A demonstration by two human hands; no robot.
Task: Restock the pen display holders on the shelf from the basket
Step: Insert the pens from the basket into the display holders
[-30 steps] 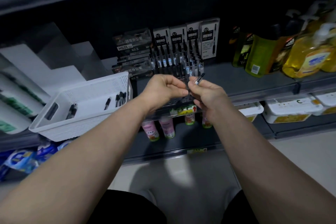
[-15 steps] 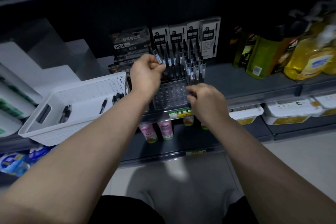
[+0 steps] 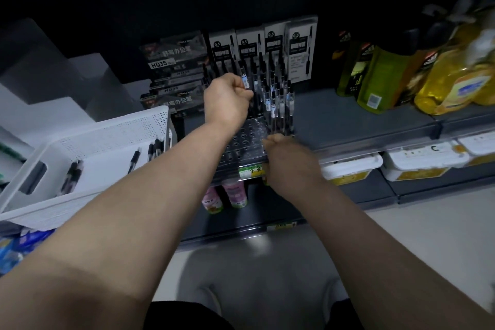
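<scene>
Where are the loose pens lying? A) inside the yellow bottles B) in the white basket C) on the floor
B: several black pens lie flat inside the white perforated plastic basket at the left of the view.

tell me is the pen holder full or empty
Partly full: pens stand upright in the back and right rows of the pen holder; its front-left holes are empty.
</scene>
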